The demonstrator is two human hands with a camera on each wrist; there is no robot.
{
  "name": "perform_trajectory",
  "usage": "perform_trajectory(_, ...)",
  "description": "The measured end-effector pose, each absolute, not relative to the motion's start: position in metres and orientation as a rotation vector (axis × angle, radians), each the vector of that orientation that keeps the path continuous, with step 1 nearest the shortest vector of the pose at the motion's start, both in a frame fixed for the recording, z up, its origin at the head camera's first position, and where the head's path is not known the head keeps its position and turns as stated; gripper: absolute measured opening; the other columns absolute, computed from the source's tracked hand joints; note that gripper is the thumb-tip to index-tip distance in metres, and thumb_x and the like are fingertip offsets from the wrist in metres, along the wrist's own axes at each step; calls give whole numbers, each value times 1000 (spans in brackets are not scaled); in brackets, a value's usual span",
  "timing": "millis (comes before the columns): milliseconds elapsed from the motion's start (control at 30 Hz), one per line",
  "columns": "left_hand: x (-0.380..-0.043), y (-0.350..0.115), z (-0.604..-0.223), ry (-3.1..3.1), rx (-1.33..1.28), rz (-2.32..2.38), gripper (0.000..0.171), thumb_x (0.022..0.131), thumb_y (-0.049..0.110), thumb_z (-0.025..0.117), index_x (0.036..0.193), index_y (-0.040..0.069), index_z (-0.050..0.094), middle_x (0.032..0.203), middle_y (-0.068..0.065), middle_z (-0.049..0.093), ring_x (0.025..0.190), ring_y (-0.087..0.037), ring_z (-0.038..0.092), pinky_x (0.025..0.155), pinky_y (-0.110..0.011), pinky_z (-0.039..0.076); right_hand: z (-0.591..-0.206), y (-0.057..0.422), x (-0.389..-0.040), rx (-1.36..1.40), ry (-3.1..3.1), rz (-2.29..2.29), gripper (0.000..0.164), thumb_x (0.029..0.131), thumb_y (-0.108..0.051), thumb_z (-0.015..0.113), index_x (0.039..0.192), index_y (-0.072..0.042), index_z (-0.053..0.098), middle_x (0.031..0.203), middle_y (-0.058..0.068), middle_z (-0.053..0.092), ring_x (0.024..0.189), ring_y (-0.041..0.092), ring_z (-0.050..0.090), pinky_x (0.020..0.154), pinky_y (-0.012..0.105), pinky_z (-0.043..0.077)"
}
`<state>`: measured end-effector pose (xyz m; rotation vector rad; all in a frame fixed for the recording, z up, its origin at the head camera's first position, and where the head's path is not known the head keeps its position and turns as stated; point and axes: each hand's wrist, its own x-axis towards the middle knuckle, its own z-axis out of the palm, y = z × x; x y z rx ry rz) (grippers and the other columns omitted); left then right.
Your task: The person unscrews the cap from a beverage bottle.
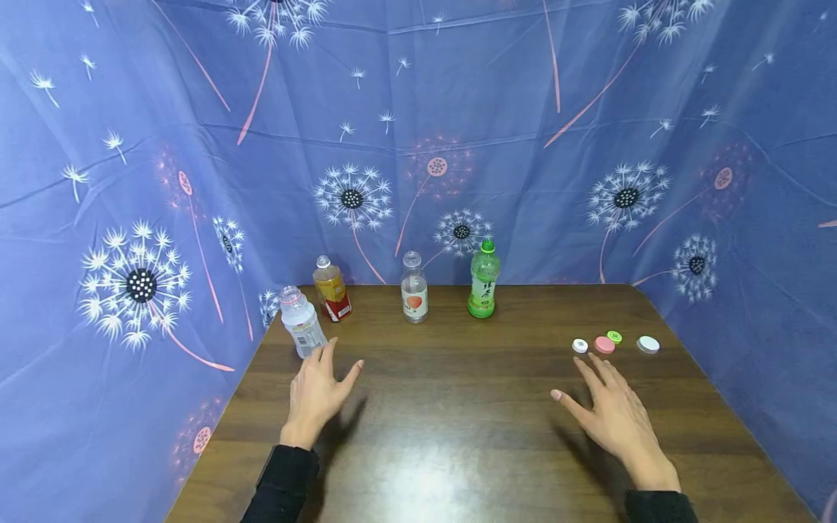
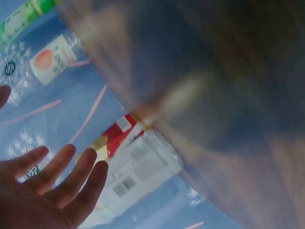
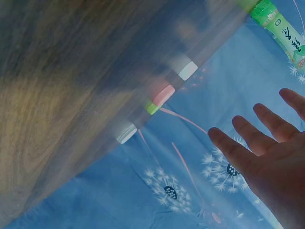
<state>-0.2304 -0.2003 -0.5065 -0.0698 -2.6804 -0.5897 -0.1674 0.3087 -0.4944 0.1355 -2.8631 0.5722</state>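
Observation:
My left hand (image 1: 315,391) hovers with spread fingers just in front of a whitish capless bottle (image 1: 304,325); the left wrist view shows the fingers apart from that bottle (image 2: 136,171). Behind it stands a bottle with a red and yellow label (image 1: 332,292). My right hand (image 1: 615,415), fingers extended and holding nothing, is over the table just nearer than a group of bottle caps: a small white cap (image 1: 580,346), a pink cap (image 1: 604,345), a green cap (image 1: 614,337) and a larger white cap (image 1: 649,344). The pink and green caps sit close together.
Farther back stand a clear bottle with a peach picture on its label (image 1: 415,290) and a green bottle (image 1: 484,282), both without caps. The brown wooden table (image 1: 458,407) ends at a blue dandelion-patterned cloth (image 1: 523,181) hanging behind and at both sides.

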Motion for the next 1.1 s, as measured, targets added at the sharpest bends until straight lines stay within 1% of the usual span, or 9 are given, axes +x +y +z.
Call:
perform_trajectory(67, -232, -207, -503, -2637, -20, -613, 77, 93, 59, 71, 146, 5, 56, 131, -23, 65, 112, -46, 67, 83, -63, 58, -493, 309, -165, 118, -2865, 574, 90, 97, -68, 60, 159, -5, 40, 164, 28, 33, 143, 59, 33, 105, 82, 29)
perform_trajectory(200, -239, -219, -495, -2532, 51, -664, 64, 93, 49, 75, 135, 1, 63, 122, -23, 68, 105, -47, 69, 79, -64, 57, -490, 310, -161, 96, -2883, 554, 86, 98, -66, 61, 157, -5, 44, 160, 29, 38, 141, 59, 36, 102, 83, 31)
perform_trajectory(267, -242, -226, -491, -2472, 88, -672, 60, 92, 43, 78, 130, 0, 64, 118, -25, 68, 102, -49, 68, 78, -65, 56, -490, 310, -158, 93, -2891, 535, 84, 98, -65, 62, 155, -5, 46, 158, 29, 41, 139, 59, 38, 102, 82, 33)
perform_trajectory(333, -244, -231, -485, -2417, 119, -670, 59, 90, 39, 80, 129, -2, 64, 117, -27, 67, 102, -50, 66, 79, -65, 54, -491, 311, -156, 96, -2889, 519, 83, 98, -64, 63, 153, -4, 49, 156, 30, 43, 138, 58, 40, 101, 81, 35)
perform_trajectory(433, -248, -239, -477, -2357, 143, -667, 65, 88, 36, 82, 134, -4, 59, 120, -30, 62, 105, -52, 60, 85, -66, 50, -493, 312, -153, 101, -2874, 506, 81, 97, -63, 64, 150, -4, 51, 154, 30, 45, 137, 58, 42, 99, 81, 37)
perform_trajectory(600, -256, -249, -465, -2308, 161, -715, 78, 87, 34, 82, 144, -7, 48, 130, -35, 53, 118, -54, 53, 99, -66, 46, -496, 313, -148, 116, -2875, 517, 80, 98, -63, 63, 150, -5, 51, 154, 30, 46, 137, 58, 42, 99, 80, 38)
perform_trajectory(800, -273, -258, -464, -2339, 191, -859, 85, 88, 33, 82, 152, -4, 39, 141, -34, 46, 130, -53, 47, 110, -65, 40, -497, 310, -139, 111, -2902, 554, 81, 98, -65, 62, 152, -5, 50, 155, 29, 45, 138, 57, 41, 99, 82, 37)
perform_trajectory(933, -281, -263, -471, -2393, 239, -904, 94, 88, 41, 82, 156, -1, 33, 143, -36, 44, 133, -54, 43, 111, -66, 38, -500, 309, -136, 92, -2897, 555, 80, 97, -64, 63, 152, -7, 51, 155, 28, 46, 139, 56, 42, 100, 83, 37)
perform_trajectory(1100, -290, -274, -484, -2491, 359, -945, 114, 87, 56, 78, 164, 0, 16, 152, -39, 35, 141, -57, 36, 115, -69, 35, -502, 307, -134, 90, -2886, 551, 78, 96, -62, 66, 150, -7, 54, 154, 25, 48, 139, 54, 43, 101, 80, 39)
